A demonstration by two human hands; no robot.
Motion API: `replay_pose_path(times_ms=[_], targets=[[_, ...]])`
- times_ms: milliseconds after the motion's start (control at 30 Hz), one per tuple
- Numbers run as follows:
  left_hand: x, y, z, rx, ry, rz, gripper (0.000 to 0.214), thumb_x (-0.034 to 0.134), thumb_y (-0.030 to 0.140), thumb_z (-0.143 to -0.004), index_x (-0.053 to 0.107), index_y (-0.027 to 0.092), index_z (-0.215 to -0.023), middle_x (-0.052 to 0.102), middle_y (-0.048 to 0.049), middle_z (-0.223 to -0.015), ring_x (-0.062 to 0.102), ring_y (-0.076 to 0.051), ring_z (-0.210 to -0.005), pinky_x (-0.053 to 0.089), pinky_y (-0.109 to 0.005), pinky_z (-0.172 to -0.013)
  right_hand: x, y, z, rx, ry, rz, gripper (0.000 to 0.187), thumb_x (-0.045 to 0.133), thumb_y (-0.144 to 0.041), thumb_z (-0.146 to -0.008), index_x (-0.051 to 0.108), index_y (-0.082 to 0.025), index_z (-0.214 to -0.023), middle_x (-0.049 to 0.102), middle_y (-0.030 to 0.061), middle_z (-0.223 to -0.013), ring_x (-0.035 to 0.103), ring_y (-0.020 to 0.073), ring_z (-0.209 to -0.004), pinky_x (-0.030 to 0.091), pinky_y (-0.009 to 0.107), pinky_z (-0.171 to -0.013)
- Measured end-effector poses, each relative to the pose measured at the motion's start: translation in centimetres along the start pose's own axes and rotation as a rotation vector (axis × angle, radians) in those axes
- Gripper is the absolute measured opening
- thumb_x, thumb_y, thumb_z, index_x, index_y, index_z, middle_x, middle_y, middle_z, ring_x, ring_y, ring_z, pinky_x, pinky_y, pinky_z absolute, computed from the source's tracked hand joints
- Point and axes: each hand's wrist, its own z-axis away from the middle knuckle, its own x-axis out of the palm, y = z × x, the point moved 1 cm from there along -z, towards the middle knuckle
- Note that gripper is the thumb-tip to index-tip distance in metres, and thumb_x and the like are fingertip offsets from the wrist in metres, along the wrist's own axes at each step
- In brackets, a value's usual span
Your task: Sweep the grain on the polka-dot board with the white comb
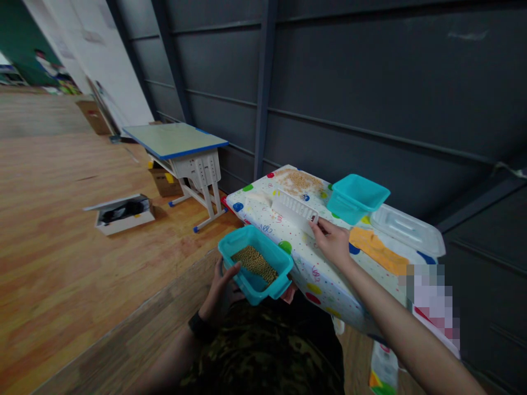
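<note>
My left hand (224, 291) grips a teal plastic tub (256, 263) from below, holding it just off the near edge of the table. A heap of small tan grains (255, 262) lies inside the tub. My right hand (332, 239) reaches over the table and pinches the end of a white ribbed plastic piece (294, 210) that rests on the tablecloth. Beyond that piece a patch of loose grains (300, 182) is spread on the cloth. A second, empty teal tub (357, 198) stands at the far side.
The table (321, 274) carries a white cloth with coloured dots. A clear plastic lid (405, 229) and an orange sheet (376, 246) lie on its right part. A grey panel wall stands behind. A blue-edged desk (177, 140) and an open box (123, 214) stand on the wooden floor at left.
</note>
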Motion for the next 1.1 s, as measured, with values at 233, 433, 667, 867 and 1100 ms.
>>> replay_pose_path(times_ms=[233, 433, 667, 867, 1100], targets=[[0.1, -0.1, 0.0, 0.026, 0.005, -0.045, 0.126, 0.105, 0.052, -0.086, 0.032, 0.041, -0.188, 0.077, -0.0191, -0.164, 0.087, -0.046, -0.128, 0.078, -0.06, -0.096, -0.2, -0.2, 0.0, 0.027, -0.022, -0.037, 0.044, 0.066, -0.058, -0.106, 0.092, -0.026, -0.09, 0.091, 0.0101, -0.088, 0.085, 0.0317, -0.074, 0.063, 0.037, -0.068], [0.0, 0.1, 0.0, 0.001, 0.002, -0.038, 0.127, 0.107, 0.048, -0.085, 0.033, 0.04, -0.187, 0.08, -0.0182, -0.161, 0.087, -0.047, -0.128, 0.078, -0.058, -0.093, -0.6, -0.9, 0.2, 0.024, -0.03, -0.054, 0.047, 0.065, -0.06, -0.106, 0.089, -0.027, -0.081, 0.089, 0.0107, -0.082, 0.083, 0.0312, -0.069, 0.061, 0.037, -0.063], [0.2, 0.3, 0.1, -0.008, 0.025, -0.039, 0.125, 0.106, 0.049, -0.086, 0.033, 0.042, -0.187, 0.078, -0.018, -0.163, 0.087, -0.046, -0.128, 0.078, -0.056, -0.091, -1.2, -1.6, 0.9, 0.024, -0.071, -0.155, 0.042, 0.072, -0.059, -0.1, 0.088, -0.026, -0.079, 0.084, 0.0072, -0.072, 0.073, 0.0253, -0.057, 0.061, 0.036, -0.061], [0.2, 0.4, 0.2, -0.007, 0.003, -0.052, 0.125, 0.105, 0.049, -0.088, 0.029, 0.04, -0.188, 0.075, -0.019, -0.166, 0.087, -0.044, -0.128, 0.079, -0.053, -0.09, -1.7, -1.5, 0.9, 0.074, -0.012, -0.181, 0.046, 0.075, -0.063, -0.096, 0.082, -0.025, -0.072, 0.081, 0.0054, -0.07, 0.071, 0.0236, -0.058, 0.057, 0.034, -0.059], [0.4, 0.5, 0.3, 0.024, -0.006, -0.03, 0.127, 0.108, 0.047, -0.084, 0.033, 0.04, -0.186, 0.075, -0.0203, -0.166, 0.088, -0.045, -0.125, 0.078, -0.053, -0.087, -1.1, 0.7, -0.6, 0.125, 0.101, -0.023, 0.049, 0.067, -0.065, -0.1, 0.087, -0.023, -0.083, 0.08, 0.0066, -0.067, 0.068, 0.0242, -0.057, 0.052, 0.034, -0.06]])
